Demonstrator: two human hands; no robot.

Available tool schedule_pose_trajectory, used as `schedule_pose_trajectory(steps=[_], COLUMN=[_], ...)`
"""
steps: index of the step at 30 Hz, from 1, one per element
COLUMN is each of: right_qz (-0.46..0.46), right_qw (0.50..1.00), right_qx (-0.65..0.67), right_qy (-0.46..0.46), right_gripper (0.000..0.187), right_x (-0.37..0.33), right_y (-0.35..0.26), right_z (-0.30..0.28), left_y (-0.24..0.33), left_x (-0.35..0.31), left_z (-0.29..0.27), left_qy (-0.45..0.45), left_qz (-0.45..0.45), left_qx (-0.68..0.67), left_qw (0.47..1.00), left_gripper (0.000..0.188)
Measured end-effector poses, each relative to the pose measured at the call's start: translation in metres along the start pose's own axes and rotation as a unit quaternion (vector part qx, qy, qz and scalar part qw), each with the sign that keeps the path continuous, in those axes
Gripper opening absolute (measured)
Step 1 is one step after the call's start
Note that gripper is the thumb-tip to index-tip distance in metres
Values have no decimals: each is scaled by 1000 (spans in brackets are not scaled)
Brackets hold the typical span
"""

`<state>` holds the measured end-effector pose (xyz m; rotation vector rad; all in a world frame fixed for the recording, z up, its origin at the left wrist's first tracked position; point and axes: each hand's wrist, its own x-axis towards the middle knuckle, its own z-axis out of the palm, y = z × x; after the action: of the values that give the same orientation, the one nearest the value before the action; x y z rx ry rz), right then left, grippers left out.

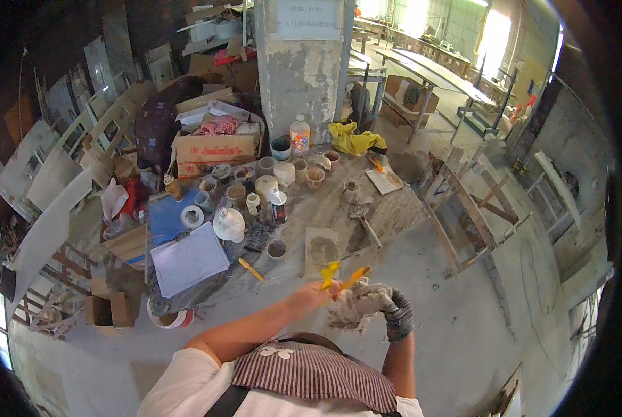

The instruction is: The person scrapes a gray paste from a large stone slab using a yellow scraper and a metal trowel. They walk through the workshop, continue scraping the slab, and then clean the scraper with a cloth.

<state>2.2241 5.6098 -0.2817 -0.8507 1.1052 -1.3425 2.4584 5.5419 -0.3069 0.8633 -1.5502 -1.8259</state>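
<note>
My bare left hand (312, 295) is closed in front of my chest, near the table's front edge. From its fingers rises a small yellow plastic scraper (330, 272). A longer orange-yellow spatula (355, 279) slants up to the right from the same fingertips, in front of the other hand. My right hand (366, 304) wears a pale, stained work glove with a dark ribbed cuff. It sits right beside the left hand, almost touching. Its fingers are bunched and partly hidden, so their grip is unclear. Just beyond both hands lies a pale board (321, 240) with a grey smear on it.
The cluttered table (276, 271) bears several cups, bottles, a paper stack (190, 260), a yellow-handled brush (251, 270) and a hammer-like tool (366, 226). A pillar (303, 83) stands behind. Wooden frames (464, 208) lean at right; a bucket (172, 320) stands low left.
</note>
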Motion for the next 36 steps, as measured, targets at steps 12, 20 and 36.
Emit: schedule_pose_trajectory(steps=[12, 20, 36], right_qz=[9, -105, -333], right_qw=[968, 985, 771], right_qx=[183, -132, -535], right_qy=[-173, -45, 95], right_gripper=[44, 51, 28], right_x=[-20, -23, 30], right_y=[-28, 1, -5], right_z=[18, 26, 19], left_y=[15, 86, 73], left_x=[-11, -4, -16], left_z=[11, 28, 29], left_qy=[-138, -105, 125], left_qz=[-30, 142, 43], left_qx=[-67, 38, 127], left_qw=[988, 984, 983], left_gripper=[31, 28, 24])
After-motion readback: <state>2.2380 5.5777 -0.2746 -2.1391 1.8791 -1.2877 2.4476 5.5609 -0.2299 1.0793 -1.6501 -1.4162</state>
